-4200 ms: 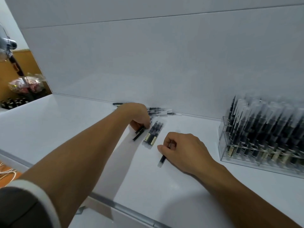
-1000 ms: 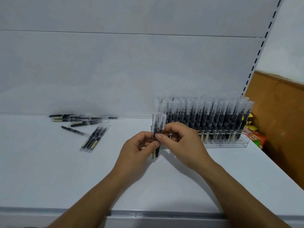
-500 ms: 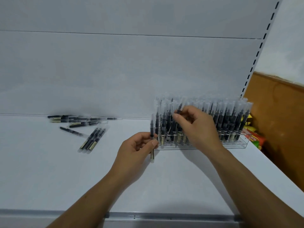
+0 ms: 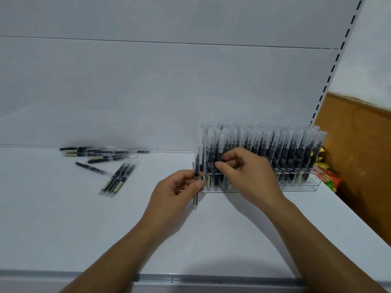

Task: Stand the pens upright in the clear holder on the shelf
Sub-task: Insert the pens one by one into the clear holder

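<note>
At two o'clock on the white shelf (image 4: 63,218), the clear holder (image 4: 306,188) looks nearly full: upright pens (image 4: 285,149) crowd it from end to end. The right hand (image 4: 247,176) pinches one pen (image 4: 220,144) at the holder's near-left corner between thumb and forefinger, apparently seating it in a slot. The left hand (image 4: 177,193) is just beside it and grips a spare pen (image 4: 197,163), held upright outside the holder's left end. I judge most of the job done. What is left lies at ten o'clock — loose pens (image 4: 114,178): three side by side, one alone, and a small heap against the back panel (image 4: 148,92).
</note>
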The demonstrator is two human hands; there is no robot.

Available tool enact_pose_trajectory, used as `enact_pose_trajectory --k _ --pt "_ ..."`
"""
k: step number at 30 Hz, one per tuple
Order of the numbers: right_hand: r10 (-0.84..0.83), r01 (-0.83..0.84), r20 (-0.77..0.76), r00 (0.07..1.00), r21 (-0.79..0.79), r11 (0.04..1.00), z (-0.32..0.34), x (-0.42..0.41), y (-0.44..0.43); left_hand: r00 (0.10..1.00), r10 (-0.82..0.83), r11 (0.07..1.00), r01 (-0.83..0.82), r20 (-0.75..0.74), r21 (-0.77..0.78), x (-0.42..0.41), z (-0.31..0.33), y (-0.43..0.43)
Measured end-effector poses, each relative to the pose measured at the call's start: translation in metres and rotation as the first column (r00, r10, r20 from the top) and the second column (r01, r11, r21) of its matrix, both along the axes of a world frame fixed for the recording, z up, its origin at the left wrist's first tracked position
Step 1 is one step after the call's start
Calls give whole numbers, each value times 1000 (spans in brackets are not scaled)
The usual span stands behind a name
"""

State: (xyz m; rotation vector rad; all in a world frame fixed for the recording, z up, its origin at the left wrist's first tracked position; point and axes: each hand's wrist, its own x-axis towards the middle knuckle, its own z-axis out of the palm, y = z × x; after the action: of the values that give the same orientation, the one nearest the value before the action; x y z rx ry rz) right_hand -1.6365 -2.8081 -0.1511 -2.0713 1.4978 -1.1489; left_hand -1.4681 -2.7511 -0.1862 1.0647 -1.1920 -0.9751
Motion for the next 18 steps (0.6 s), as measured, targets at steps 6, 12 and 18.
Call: enact_pose_trajectory --k 6,12,18 --pt "214 -218 179 960 2 976 -10 7 24 997 -22 999 25 76 -32 1 2 3" --pt "230 -224 157 961 -55 973 -13 15 23 983 -7 995 25 186 -93 0 3 7" --pt "233 -248 293 927 15 969 -4 9 24 919 103 982 -34 381 -186 2 0 7"
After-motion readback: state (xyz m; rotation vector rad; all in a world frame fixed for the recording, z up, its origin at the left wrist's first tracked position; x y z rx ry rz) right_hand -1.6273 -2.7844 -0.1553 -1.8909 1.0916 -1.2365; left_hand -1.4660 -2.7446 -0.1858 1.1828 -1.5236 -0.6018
